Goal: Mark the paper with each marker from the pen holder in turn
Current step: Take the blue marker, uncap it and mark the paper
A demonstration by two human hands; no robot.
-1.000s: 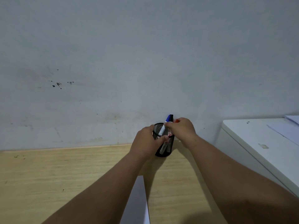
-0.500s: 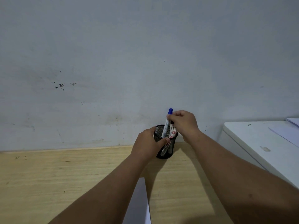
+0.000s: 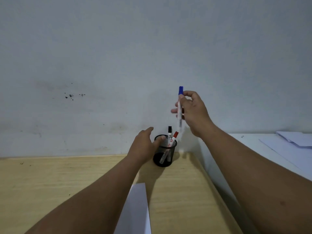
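A black mesh pen holder (image 3: 164,153) stands on the wooden desk near the wall. A black-capped marker (image 3: 169,132) and a red-capped marker (image 3: 174,136) lean inside it. My right hand (image 3: 194,112) holds a blue-capped marker (image 3: 180,105) upright, well above the holder and clear of it. My left hand (image 3: 145,146) hovers at the holder's left rim with fingers spread, the thumb just over the rim. A white sheet of paper (image 3: 136,210) lies on the desk near me, partly hidden between my forearms.
The desk (image 3: 50,183) butts against a grey wall. To its right stands a white cabinet (image 3: 253,149) with loose white papers (image 3: 297,141) on top. The desk's right edge runs close beside the holder.
My right hand has lifted the blue-capped marker straight up out of the holder. My left hand has let go of the holder and spread its fingers.
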